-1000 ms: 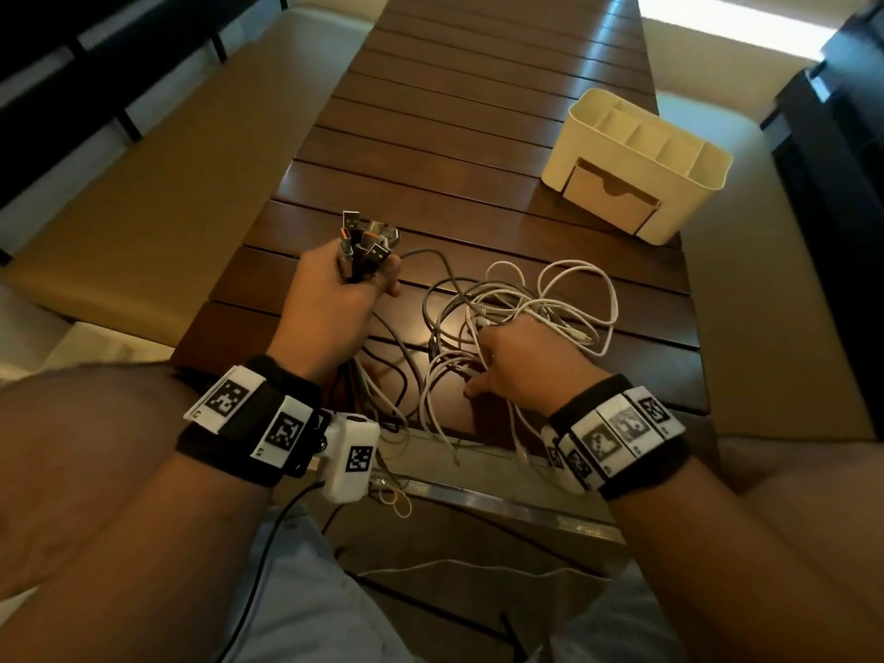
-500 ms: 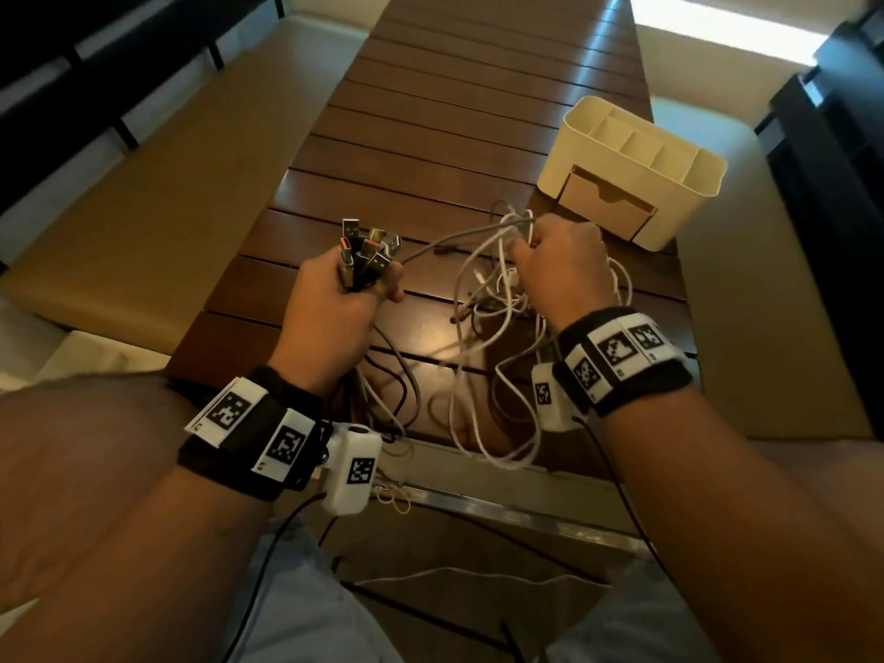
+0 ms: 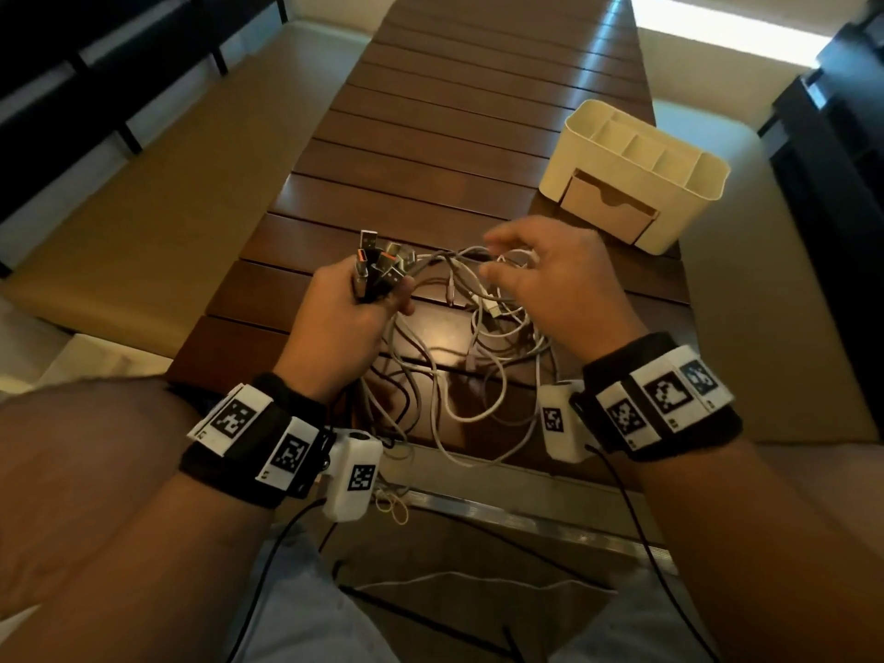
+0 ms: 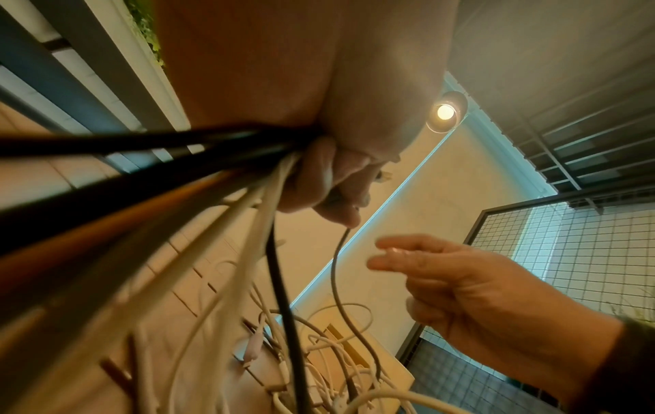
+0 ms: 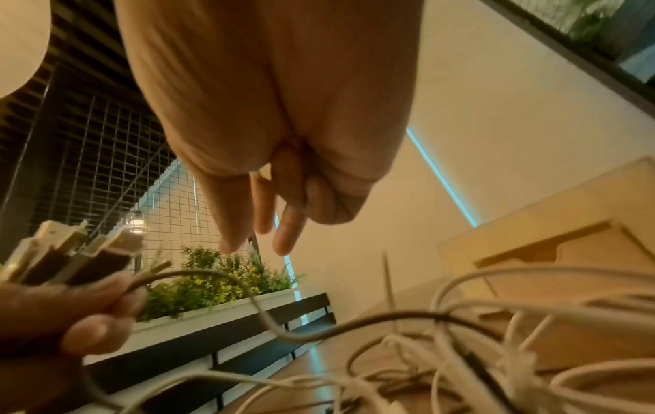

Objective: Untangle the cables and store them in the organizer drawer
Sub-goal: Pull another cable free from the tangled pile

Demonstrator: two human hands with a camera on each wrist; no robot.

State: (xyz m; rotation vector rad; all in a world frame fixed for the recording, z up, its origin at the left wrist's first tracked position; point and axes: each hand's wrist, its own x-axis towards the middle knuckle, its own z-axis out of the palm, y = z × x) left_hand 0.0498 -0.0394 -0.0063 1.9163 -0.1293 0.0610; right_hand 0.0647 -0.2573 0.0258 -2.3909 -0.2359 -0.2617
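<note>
My left hand (image 3: 354,308) grips a bunch of USB plugs (image 3: 378,265) upright, their black and white cords trailing down past the wrist (image 4: 248,201). A tangle of white and grey cables (image 3: 478,346) lies on the wooden table near its front edge. My right hand (image 3: 540,275) hovers over the tangle with fingers spread and relaxed, holding nothing (image 5: 269,213). The cream organizer (image 3: 636,174) stands at the right of the table, its small front drawer (image 3: 607,212) closed and facing me.
The slatted brown table (image 3: 454,112) runs away from me. Padded benches (image 3: 158,193) flank it on both sides. Some cable loops hang over the table's metal front edge (image 3: 478,504). A planter with yellow flowers (image 5: 220,283) sits behind the left bench.
My right hand let go of the white cables it had lifted; they dropped back onto the table. The hand now floats open above them. My left hand kept its grip on the plugs.
</note>
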